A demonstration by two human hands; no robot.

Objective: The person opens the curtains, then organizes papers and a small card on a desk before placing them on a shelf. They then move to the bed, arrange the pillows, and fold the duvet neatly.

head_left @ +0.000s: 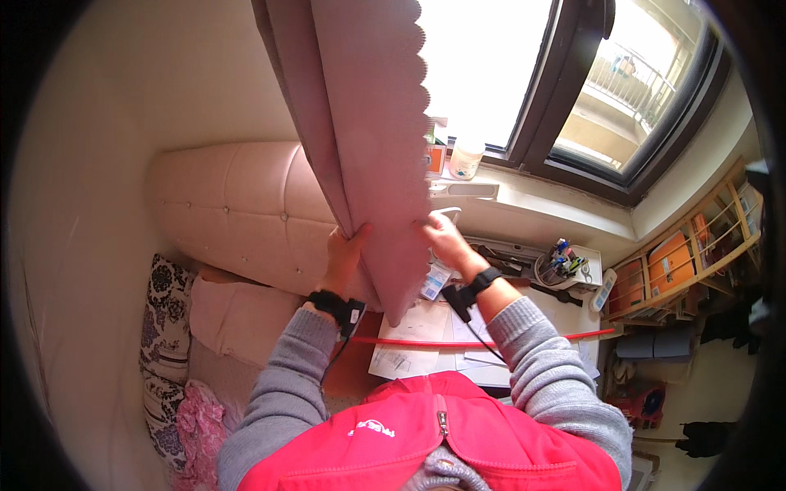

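Observation:
A dusty-pink curtain [372,139] with a scalloped right edge hangs down in front of me, gathered into long folds. My left hand [345,252] is closed on its left side, thumb on the front of the cloth. At about the same height, my right hand [448,244] pinches the scalloped right edge; its fingertips are partly hidden behind the fabric. Below both hands the cloth tapers to a lower corner over the desk [483,376]. Black straps with small devices and cables sit on both wrists.
A tufted headboard [237,200] and a bed with patterned pillows [168,315] are at left. Papers [409,352] and a red strip [483,344] lie across the desk. A pen holder [561,263], a jar [467,159] on the windowsill, a dark-framed window [532,90] and a wooden rack [679,262] stand right.

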